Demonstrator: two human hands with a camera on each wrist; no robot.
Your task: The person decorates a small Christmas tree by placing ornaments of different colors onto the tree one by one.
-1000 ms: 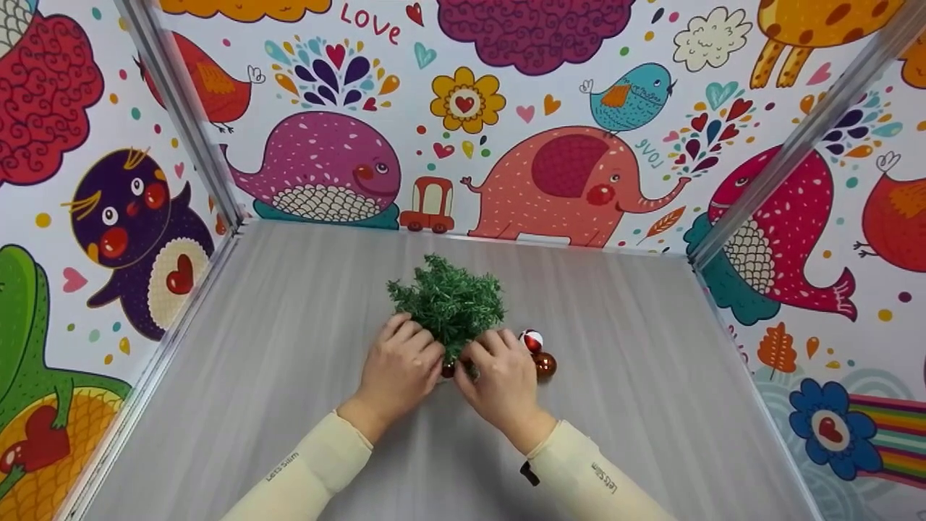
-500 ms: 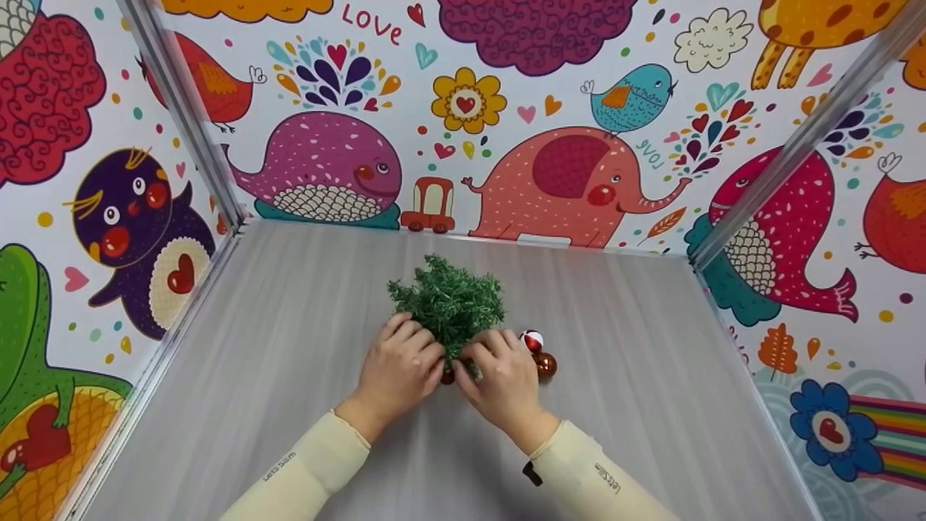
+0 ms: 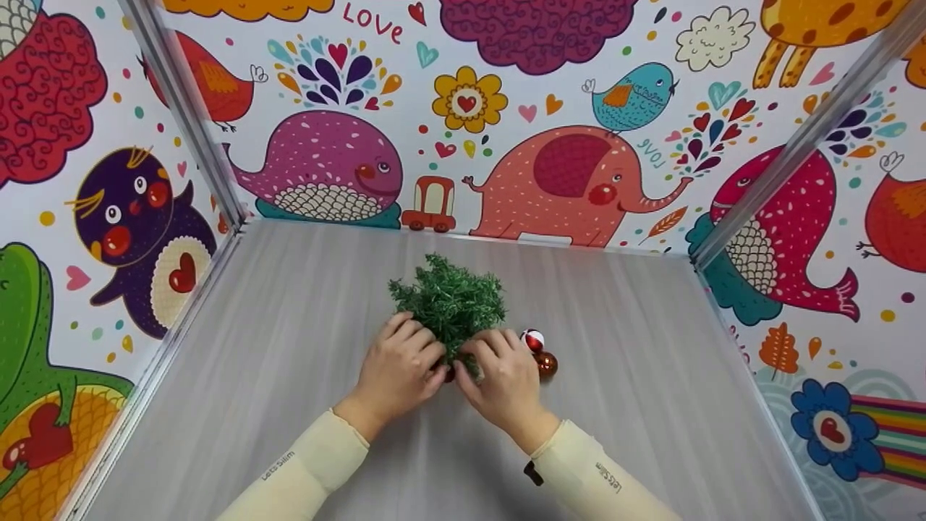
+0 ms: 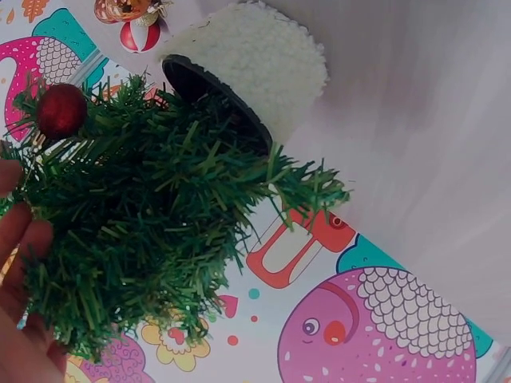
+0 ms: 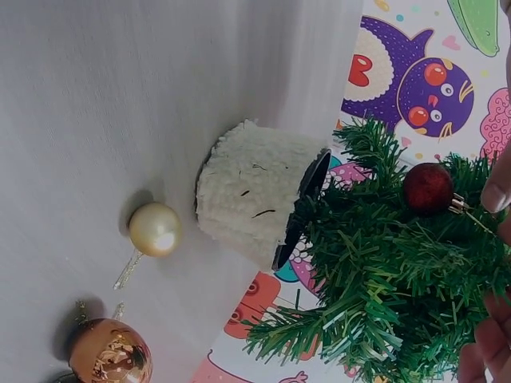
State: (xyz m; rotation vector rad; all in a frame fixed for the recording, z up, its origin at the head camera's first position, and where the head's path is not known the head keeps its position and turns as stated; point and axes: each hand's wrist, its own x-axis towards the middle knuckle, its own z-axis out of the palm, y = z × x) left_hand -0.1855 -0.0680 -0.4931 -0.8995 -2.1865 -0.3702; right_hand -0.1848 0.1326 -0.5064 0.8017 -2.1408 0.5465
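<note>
In the head view, the tree (image 3: pixel 448 300) hides the white pot (image 5: pixel 251 191); the left hand (image 3: pixel 401 362) and right hand (image 3: pixel 503 369) cover most of the dark red ball (image 5: pixel 429 189). The 2 wrist views crop the fingers (image 5: pixel 499 187).

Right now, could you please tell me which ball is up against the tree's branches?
The dark red ball, up against the tree; the gold ball, the copper ball and the red-and-white ball lie on the table.
</note>
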